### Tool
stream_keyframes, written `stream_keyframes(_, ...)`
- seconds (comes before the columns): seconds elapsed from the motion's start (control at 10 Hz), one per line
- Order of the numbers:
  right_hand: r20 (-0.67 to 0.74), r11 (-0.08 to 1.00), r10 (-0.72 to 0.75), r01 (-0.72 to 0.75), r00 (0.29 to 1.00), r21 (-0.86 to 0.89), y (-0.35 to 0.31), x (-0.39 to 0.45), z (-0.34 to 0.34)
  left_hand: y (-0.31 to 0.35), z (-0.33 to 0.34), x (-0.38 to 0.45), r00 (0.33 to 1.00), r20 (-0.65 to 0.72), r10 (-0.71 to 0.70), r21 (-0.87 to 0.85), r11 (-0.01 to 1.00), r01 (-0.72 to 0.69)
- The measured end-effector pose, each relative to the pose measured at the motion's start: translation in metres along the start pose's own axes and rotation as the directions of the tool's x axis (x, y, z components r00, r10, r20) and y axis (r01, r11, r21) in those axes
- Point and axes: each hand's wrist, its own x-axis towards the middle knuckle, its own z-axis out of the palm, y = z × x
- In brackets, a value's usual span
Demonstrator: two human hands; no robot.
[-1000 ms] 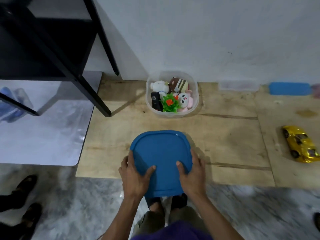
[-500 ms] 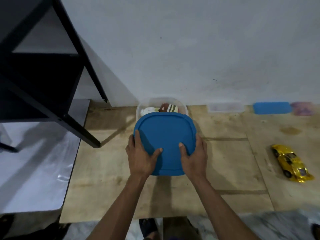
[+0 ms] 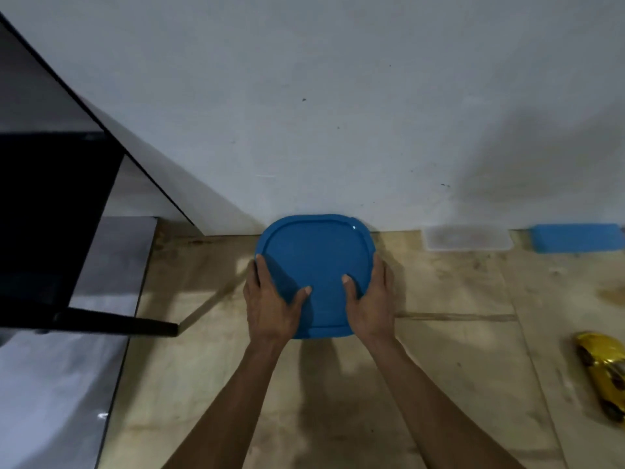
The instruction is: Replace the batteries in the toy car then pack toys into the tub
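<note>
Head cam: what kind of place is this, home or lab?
Likely a home floor, not a lab: plywood boards laid on it against a plain wall, a black metal rack beside them, and a gold toy car lying loose.

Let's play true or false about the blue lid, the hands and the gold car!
1. Both hands hold the lid. True: the left hand and right hand grip its sides, thumbs on top.
2. The gold car sits on the lid. False: it lies apart, far to the right on the board.
3. The lid is red. False: it is blue.
4. The lid is close to the wall. True.
5. Toys show beside the lid. False: none are in view there.
</note>
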Motion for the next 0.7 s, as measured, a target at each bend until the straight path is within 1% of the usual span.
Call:
stream_keyframes(0.1,0.006,0.995,-0.048,0.049,0.999,-0.089,0.003,0.004,0.004,-0.001,0.003,0.007,1.000,0.014,0.021,0.042,0.999,-0.021)
stream_keyframes(0.2,0.038,0.965,-0.106,0.112,0.994,-0.237,0.007,0.011,0.010,-0.002,0.003,0.020,0.996,0.084,0.006,0.119,0.993,-0.016)
stream_keyframes(0.3,0.034,0.929,-0.181,0.182,0.983,-0.322,0.011,0.020,0.013,-0.001,0.000,0.035,0.986,0.164,-0.006,0.215,0.976,-0.029)
stream_keyframes(0.4,0.038,0.936,-0.179,0.182,0.983,-0.301,0.013,0.021,0.014,0.002,-0.004,0.038,0.980,0.197,-0.030,0.256,0.966,-0.022)
stream_keyframes(0.5,0.079,0.944,-0.137,0.154,0.987,-0.292,0.011,0.024,0.012,0.005,-0.007,0.040,0.974,0.216,-0.068,0.290,0.957,0.003)
stream_keyframes(0.6,0.162,0.930,-0.111,0.160,0.980,-0.330,0.004,0.026,0.001,0.015,-0.010,0.036,0.972,0.198,-0.128,0.367,0.929,0.048)
stream_keyframes(0.7,0.279,0.936,0.002,0.097,0.960,-0.338,-0.006,0.024,-0.013,0.025,-0.010,0.022,0.987,0.133,-0.089,0.421,0.907,0.025)
